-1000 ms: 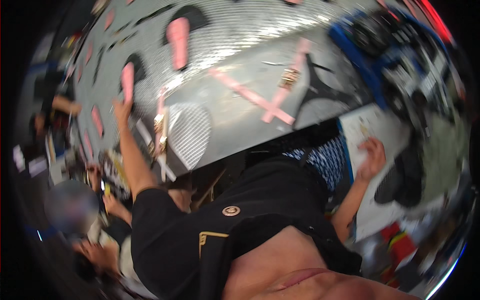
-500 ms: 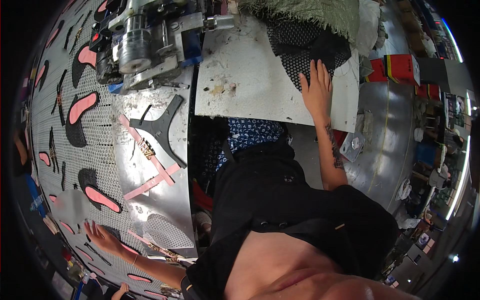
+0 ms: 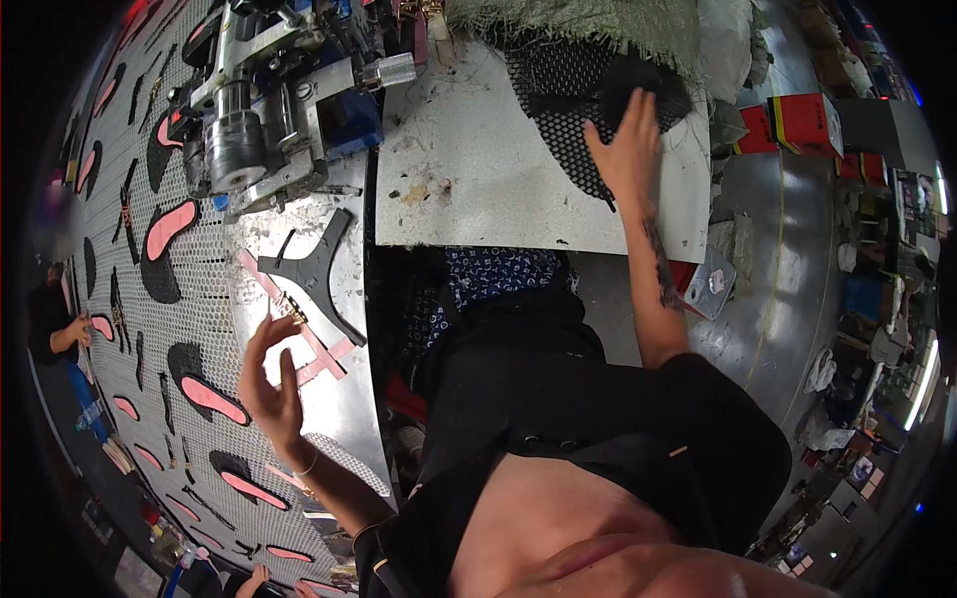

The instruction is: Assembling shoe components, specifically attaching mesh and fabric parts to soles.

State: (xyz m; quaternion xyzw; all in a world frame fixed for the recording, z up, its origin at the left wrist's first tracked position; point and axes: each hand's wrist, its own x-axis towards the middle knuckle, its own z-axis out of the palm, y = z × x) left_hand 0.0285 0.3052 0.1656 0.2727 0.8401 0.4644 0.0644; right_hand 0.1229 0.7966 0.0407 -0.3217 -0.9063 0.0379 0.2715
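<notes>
My left hand [image 3: 271,389] hangs over the metal ledge beside the conveyor, with fingers bent and apart from the thumb and nothing between them. Just beyond its fingertips lie pink straps [image 3: 317,341] with a gold-coloured ornament, and a dark forked strap piece [image 3: 317,267]. On the pale worktable [image 3: 469,214], my right hand [image 3: 628,149] rests at a black mesh piece [image 3: 563,140], its fingers stretched out and the thumb spread. A darker black patch lies under or beside its fingertips; I cannot tell its kind.
A mesh conveyor [image 3: 214,329] at the left carries several pink-and-black shoe insoles [image 3: 172,229] and straps. A metal machine [image 3: 234,130] stands at the far left of the table. A green woven sack [image 3: 598,20] covers the table's back. Red boxes [image 3: 802,125] stand right. Other people's hands [image 3: 75,334] show at the conveyor's far side.
My left hand has moved from over the conveyor up and right to the pink straps on the ledge. My right hand has shifted slightly farther away over the black material.
</notes>
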